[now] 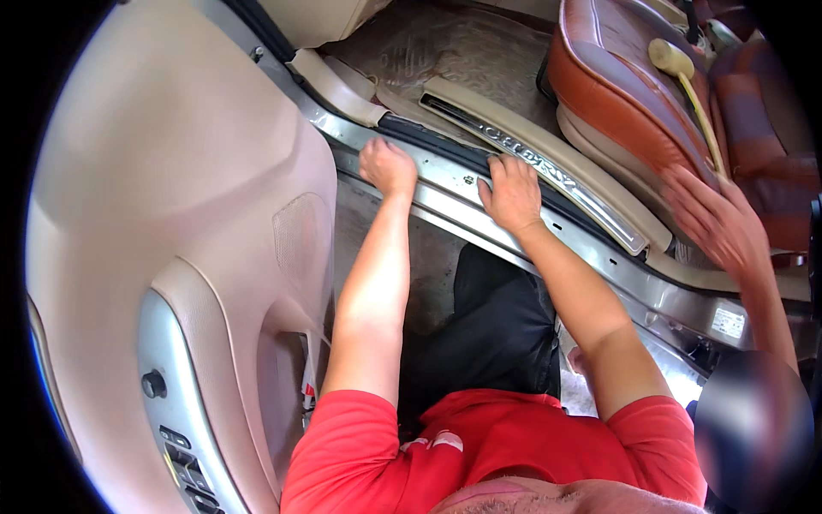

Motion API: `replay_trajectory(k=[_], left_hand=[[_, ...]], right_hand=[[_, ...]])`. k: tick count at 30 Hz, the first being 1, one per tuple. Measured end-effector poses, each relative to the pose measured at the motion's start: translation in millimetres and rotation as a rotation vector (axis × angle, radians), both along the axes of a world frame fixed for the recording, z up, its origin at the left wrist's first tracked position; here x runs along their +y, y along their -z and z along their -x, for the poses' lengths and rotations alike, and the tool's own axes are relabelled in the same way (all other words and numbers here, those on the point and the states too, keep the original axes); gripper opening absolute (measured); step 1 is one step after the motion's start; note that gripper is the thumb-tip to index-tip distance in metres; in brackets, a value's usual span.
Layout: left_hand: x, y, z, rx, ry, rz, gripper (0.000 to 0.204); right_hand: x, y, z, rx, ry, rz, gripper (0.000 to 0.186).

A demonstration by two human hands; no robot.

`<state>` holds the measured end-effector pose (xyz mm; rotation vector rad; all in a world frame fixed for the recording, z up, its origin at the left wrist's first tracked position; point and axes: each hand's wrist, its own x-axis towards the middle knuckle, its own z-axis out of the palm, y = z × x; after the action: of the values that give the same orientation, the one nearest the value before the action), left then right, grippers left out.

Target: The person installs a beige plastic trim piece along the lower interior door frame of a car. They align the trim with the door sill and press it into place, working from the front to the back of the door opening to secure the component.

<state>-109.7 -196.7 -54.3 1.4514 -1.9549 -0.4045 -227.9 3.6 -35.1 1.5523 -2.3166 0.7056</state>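
Note:
My left hand [390, 168] rests on the silver door sill [441, 182] with its fingers curled into a fist. What lies inside that fist, if anything, is hidden. To its right, my right hand [514, 195] reaches over the sill, thumb apart, fingertips down on the black rubber strip [445, 144] along the sill's inner edge. Behind the strip lies a beige sill trim [591, 193] with a shiny lettered metal insert. It sits close beyond my right fingertips.
An open beige door panel [171, 154] fills the left side. A brown seat [612, 86] stands at the right, with a pale-headed mallet [671, 58] on it. Another person's hand [719, 214] is beside the mallet's handle. A floor mat [454, 60] covers the footwell.

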Motion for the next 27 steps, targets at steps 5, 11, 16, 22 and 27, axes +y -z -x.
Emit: replay_trajectory(k=[5,11,16,22,27], left_hand=[[-90,0,0,0.624,-0.187,-0.361,0.026],[-97,-24,13,0.535,-0.182,-0.392,0.056],[-85,-40,29,-0.058,-0.078,-0.198,0.085],[-131,-20,13,-0.041,-0.126,-0.402,0.076],[-126,-37,36,0.035,-0.215,-0.509,0.051]], right_hand=[[-9,-8,-8,0.002,-0.044,0.036,0.042],[-1,-3,1,-0.031,-0.023,-0.002,0.041],[6,-5,8,-0.093,-0.036,-0.025,0.044],[3,1,5,-0.068,-0.070,0.088,0.038],[5,7,10,-0.047,-0.054,0.124,0.033]])
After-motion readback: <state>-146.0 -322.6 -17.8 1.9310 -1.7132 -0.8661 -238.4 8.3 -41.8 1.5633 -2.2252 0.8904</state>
